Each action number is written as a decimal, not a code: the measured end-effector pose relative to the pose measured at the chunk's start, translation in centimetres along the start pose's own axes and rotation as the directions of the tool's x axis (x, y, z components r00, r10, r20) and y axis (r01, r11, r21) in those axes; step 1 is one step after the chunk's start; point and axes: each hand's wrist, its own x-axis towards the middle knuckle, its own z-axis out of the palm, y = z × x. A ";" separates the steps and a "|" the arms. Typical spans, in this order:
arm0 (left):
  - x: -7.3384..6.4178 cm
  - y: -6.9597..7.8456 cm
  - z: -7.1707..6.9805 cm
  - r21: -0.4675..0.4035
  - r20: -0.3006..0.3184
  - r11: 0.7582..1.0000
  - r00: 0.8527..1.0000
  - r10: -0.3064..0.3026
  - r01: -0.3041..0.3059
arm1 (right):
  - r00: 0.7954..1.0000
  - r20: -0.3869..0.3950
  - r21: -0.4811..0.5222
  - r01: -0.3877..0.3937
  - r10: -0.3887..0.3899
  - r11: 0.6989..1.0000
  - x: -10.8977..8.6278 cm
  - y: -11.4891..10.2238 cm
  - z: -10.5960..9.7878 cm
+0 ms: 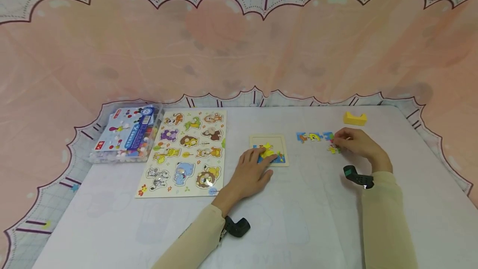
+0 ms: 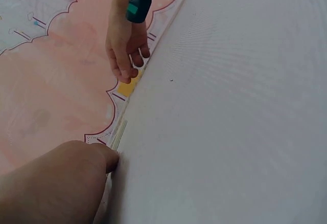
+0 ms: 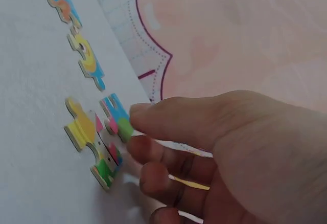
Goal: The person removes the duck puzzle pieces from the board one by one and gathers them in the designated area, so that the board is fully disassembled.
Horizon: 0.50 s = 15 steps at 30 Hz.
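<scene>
My left hand [image 1: 252, 172] lies with its fingers spread over a small framed jigsaw board [image 1: 285, 152], where a yellow shape and blue puzzle pieces show. My right hand [image 1: 356, 144] is beside loose jigsaw pieces, its fingers loosely bent. In the right wrist view, the thumb and forefinger are apart, close to a blue-and-green jigsaw piece [image 3: 118, 114]; nothing shows between them. A yellow-and-green jigsaw piece [image 3: 84, 124] lies nearer the camera. Two more, an orange-and-blue jigsaw piece [image 1: 301, 137] and a yellow-and-blue jigsaw piece [image 1: 315, 136], lie in a row to the left.
A large animal puzzle board [image 1: 179, 155] lies left of my left hand. Behind it on the left stands a clear plastic box [image 1: 123, 134] of colourful beads with a printed card. A yellow block [image 1: 354, 118] sits beyond my right hand. The white table [image 1: 298, 219] meets a patterned cloth.
</scene>
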 end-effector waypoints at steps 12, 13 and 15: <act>0.1 0.0 0.0 -0.016 -0.016 1.000 1.000 -0.013 0.013 | 0.979 -0.043 0.084 0.204 -0.201 0.975 1.4 -3.7 2.0; 0.1 0.0 0.0 -0.021 -0.012 1.000 1.000 -0.016 0.016 | 0.976 -0.042 0.081 0.218 -0.215 0.973 1.6 -4.1 2.4; 0.1 0.1 0.0 -0.037 -0.013 0.999 1.000 -0.018 0.018 | 0.970 -0.037 0.081 0.242 -0.239 0.967 2.0 -4.6 3.2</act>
